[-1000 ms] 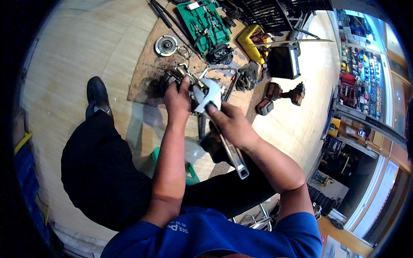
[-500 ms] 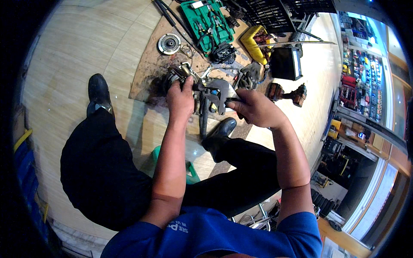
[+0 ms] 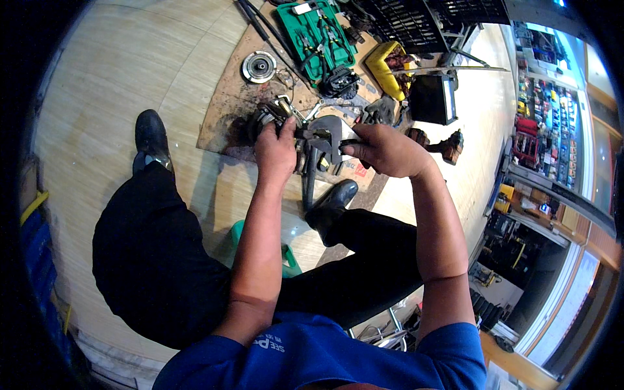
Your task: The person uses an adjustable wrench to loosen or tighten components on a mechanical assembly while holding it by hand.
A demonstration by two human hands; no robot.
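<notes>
So the metal assembly (image 3: 281, 107) is gripped by the left hand (image 3: 275, 151), the wrench (image 3: 335, 130) at its 3 o'clock by the right hand (image 3: 393, 151), seemingly fitted already, turning can't be told.

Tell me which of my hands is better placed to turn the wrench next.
Probably your right hand: it grips the adjustable wrench, while your left hand seems occupied holding the metal assembly.

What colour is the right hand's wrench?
The wrench is metallic grey, seen best in the head view.
</notes>
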